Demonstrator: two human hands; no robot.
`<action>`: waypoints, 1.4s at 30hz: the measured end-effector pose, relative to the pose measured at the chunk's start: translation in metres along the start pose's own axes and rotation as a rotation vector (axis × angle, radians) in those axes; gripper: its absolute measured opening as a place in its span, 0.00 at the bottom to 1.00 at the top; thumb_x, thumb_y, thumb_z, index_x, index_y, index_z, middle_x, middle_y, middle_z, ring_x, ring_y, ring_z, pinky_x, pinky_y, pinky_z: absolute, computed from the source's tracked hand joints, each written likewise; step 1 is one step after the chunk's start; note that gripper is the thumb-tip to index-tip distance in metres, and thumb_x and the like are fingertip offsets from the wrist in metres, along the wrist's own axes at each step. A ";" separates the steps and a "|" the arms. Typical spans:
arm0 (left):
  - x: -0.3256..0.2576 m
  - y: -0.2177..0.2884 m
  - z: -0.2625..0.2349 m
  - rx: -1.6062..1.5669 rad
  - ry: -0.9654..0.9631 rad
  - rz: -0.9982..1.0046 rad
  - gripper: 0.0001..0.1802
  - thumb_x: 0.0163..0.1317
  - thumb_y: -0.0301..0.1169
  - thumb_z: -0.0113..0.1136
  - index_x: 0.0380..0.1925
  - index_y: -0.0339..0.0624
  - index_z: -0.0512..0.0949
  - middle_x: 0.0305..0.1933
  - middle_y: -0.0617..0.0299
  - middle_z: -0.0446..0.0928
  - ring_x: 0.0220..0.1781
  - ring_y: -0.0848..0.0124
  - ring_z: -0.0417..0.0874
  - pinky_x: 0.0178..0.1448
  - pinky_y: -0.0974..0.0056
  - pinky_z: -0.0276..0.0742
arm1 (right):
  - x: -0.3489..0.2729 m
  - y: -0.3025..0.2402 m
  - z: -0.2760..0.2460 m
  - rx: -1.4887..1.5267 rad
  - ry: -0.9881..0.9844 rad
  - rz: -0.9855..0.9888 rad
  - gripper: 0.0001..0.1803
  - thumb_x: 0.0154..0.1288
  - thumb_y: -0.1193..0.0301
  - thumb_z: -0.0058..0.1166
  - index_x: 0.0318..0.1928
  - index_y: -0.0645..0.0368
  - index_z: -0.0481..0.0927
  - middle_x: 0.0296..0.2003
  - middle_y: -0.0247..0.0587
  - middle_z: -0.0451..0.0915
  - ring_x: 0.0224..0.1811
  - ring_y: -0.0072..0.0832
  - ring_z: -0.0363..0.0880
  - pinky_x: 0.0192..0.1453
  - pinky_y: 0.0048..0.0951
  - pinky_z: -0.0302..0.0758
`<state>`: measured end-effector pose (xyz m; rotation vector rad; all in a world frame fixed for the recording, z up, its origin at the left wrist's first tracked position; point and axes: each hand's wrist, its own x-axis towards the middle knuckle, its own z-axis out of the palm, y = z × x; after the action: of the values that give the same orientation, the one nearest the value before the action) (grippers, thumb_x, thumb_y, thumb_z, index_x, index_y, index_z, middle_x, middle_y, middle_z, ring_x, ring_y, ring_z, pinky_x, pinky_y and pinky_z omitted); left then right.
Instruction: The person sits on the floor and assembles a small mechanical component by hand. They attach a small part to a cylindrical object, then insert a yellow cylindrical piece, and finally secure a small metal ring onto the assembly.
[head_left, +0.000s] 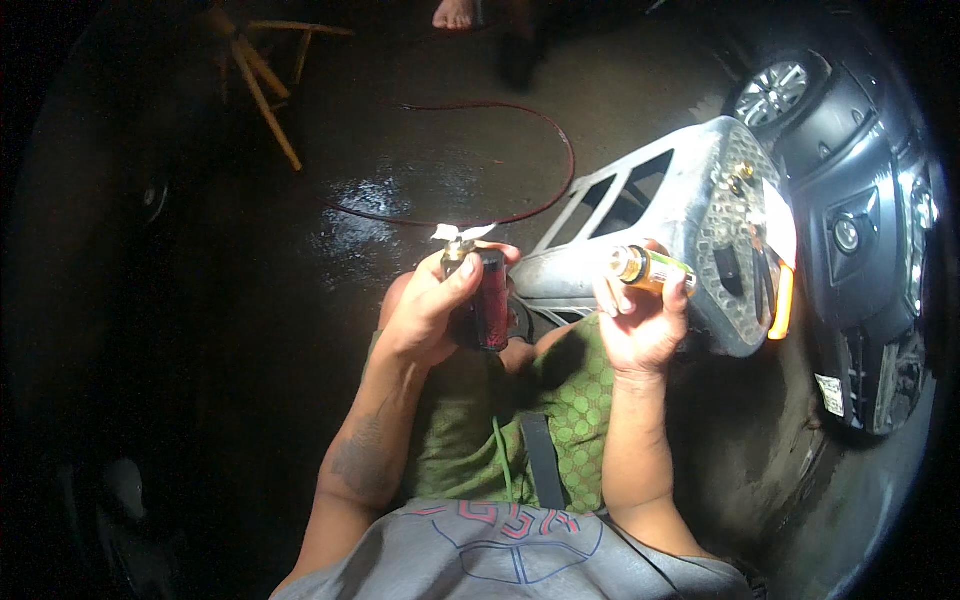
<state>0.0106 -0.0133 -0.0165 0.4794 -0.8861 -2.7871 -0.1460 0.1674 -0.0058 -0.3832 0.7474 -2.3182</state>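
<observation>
Red box [492,305] in the left hand [425,310], amber bottle [662,275] in the right hand [645,335]

In the head view, the only one, both hands are up in front of the person, above the green shorts [570,400], and well apart. The left hand is clamped on the box, thumb across its upper part. The box stands nearly upright in the picture, with a metal fitting [458,250] at its upper end and white wisps [450,232] spreading from that.

The bottle lies to the right of the box, at about the height of its top. The right hand grips it between thumb and fingers. Its long axis runs roughly sideways, across that of the box; its shiny end points left, toward the fitting, with open space between. Whether that end is capped I cannot tell. The right hand is the nearer to the stool [590,268], whose seat bears pliers [763,285], an orange-handled tool [782,305] and small brass parts [741,172].

Beyond the hands, a red hose [572,160] curves over the floor [640,90]; a dark car [860,200] stands at the right.
</observation>
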 end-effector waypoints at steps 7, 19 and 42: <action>0.006 -0.004 0.005 0.189 0.049 0.063 0.47 0.49 0.67 0.74 0.53 0.37 0.78 0.37 0.61 0.79 0.35 0.70 0.83 0.35 0.63 0.83 | -0.002 0.003 0.001 -0.141 -0.008 -0.013 0.32 0.63 0.55 0.72 0.57 0.62 0.75 0.42 0.40 0.81 0.28 0.20 0.70 0.33 0.26 0.68; 0.001 -0.006 0.016 0.230 -0.016 -0.097 0.26 0.55 0.32 0.79 0.50 0.35 0.77 0.31 0.65 0.79 0.24 0.79 0.78 0.26 0.71 0.74 | -0.003 0.005 0.026 -0.932 -0.164 -0.358 0.24 0.65 0.58 0.69 0.47 0.69 0.81 0.39 0.45 0.84 0.40 0.31 0.84 0.46 0.33 0.81; -0.002 -0.003 0.030 0.517 -0.012 -0.149 0.29 0.50 0.31 0.83 0.50 0.37 0.78 0.45 0.65 0.81 0.46 0.79 0.80 0.54 0.68 0.77 | -0.008 0.009 0.018 -0.930 -0.027 -0.469 0.17 0.65 0.69 0.68 0.46 0.67 0.79 0.40 0.43 0.82 0.42 0.31 0.82 0.51 0.34 0.78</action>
<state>0.0021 0.0053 0.0055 0.6219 -1.6456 -2.6662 -0.1272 0.1601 0.0024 -1.0807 1.8677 -2.2070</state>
